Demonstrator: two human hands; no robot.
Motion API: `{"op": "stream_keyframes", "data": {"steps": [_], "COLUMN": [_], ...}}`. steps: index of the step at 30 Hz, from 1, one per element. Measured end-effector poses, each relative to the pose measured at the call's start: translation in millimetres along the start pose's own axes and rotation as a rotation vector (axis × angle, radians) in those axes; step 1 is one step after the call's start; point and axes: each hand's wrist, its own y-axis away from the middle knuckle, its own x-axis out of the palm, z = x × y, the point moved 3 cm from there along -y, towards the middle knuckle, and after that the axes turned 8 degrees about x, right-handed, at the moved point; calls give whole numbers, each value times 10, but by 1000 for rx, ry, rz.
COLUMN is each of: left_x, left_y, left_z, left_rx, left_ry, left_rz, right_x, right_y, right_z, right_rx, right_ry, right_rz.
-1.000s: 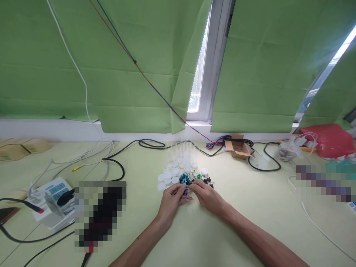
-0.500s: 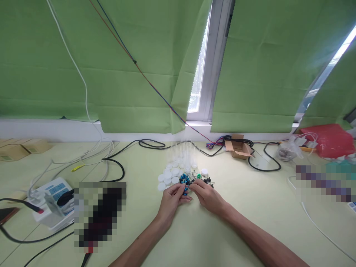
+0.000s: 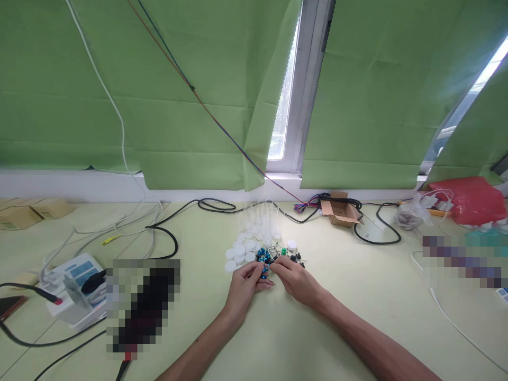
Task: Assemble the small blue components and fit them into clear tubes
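A small shiny blue part with a thin metal shaft [image 3: 264, 272] is pinched between the thumb and fingers of my left hand [image 3: 242, 288]. Close beside it, my right hand [image 3: 296, 278] has its fingertips pressed together at the part; what they grip is too small to make out. Just beyond my fingertips lies a heap of similar blue pieces [image 3: 261, 254], with a green piece [image 3: 284, 251] and several black pieces [image 3: 296, 257] to its right. White round caps [image 3: 239, 251] lie left of the heap, and clear tubes [image 3: 262, 219] extend behind them.
An open cardboard box [image 3: 342, 214] stands at the back right among black cables [image 3: 381, 242]. At left is a white power strip [image 3: 75, 280] with plugs, near a blurred dark object [image 3: 145, 307]. A red bag [image 3: 468, 198] lies far right. Green blinds [image 3: 198, 121] hang behind the table.
Almost nothing differs. Both hands stay together over the same spot, with only a very slight shift of the blue part at my fingertips.
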Motion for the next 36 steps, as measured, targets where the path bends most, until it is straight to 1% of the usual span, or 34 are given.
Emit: {"op": "stream_keyframes", "data": {"steps": [8,15,24,36], "left_x": [13,4,20,20], "left_y": [2,-10,7,1], "left_z": [-24,3,-29,-35], "left_rx": [9,21,23,54], "left_ry": [-28,-31,-55,-82], "left_rz": [-4,-5,-10,3], "right_x": [3,14,-3,-27], "right_y": [13,7,10,-3], "right_z": [2,-8,12,40], "right_rx": [-1,-6,-18,-34], "right_ry": [6,23,4,14], "right_rz": [22,32,-6,-6]}}
